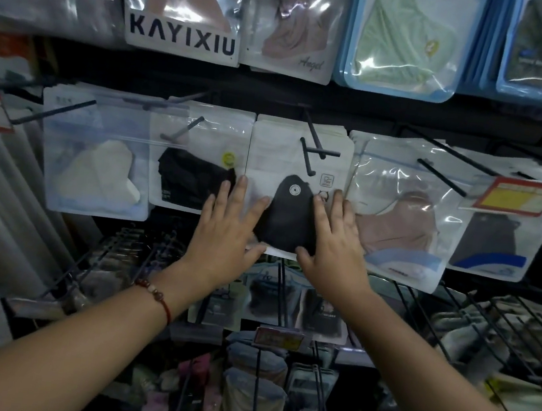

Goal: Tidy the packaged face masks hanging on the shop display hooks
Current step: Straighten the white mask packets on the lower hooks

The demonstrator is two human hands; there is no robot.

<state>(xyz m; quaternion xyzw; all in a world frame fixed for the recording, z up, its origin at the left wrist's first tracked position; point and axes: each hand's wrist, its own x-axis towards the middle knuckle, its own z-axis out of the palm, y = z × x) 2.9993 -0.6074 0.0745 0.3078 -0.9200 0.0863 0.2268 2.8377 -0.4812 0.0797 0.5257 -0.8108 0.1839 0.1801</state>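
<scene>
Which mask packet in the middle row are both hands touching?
The centre packet with the black mask; left hand and right hand press flat on it.

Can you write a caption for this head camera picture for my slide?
Both hands press flat on a hanging black mask pack.

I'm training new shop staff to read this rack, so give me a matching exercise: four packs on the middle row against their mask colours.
Packs:
1. far-left pack
2. pack left of the hands
3. pack under both hands
4. pack right of the hands

Descriptions:
A. dusty pink mask
B. white mask
C. black mask, round valve
D. black mask, yellow sticker

Pairs: 1-B, 2-D, 3-C, 4-A
</scene>
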